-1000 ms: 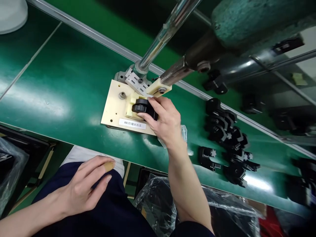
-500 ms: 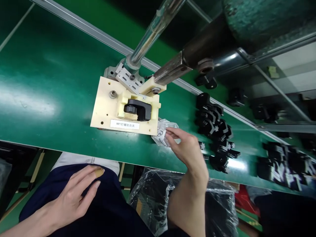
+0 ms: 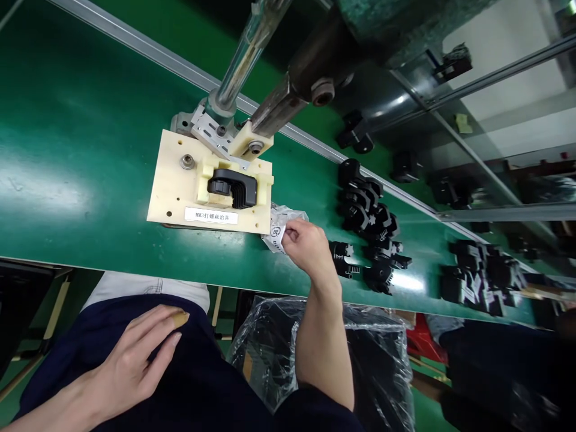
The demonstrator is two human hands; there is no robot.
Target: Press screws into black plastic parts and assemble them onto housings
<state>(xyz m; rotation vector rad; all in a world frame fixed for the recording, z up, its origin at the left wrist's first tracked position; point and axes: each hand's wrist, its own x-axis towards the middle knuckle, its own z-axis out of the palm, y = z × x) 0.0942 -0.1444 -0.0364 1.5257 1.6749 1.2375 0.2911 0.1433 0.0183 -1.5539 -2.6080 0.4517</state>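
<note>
The right hand (image 3: 310, 247) has shifted to the bag (image 3: 275, 237) beside the fixture (image 3: 165, 180), fingers (image 3: 295, 226) bunched, grip unclear.

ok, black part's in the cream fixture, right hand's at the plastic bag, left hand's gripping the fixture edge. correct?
Left hand is wrong: the head view shows it over the dark clothing, away from the cream fixture. Black part in fixture, right hand at plastic bag: correct.

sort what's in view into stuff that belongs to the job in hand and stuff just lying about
Seems part of the job:
cream fixture
black part seated in it
plastic bag, right grip at it

Seems just lying about:
loose black parts on the bench, possibly same work
red object below
</note>
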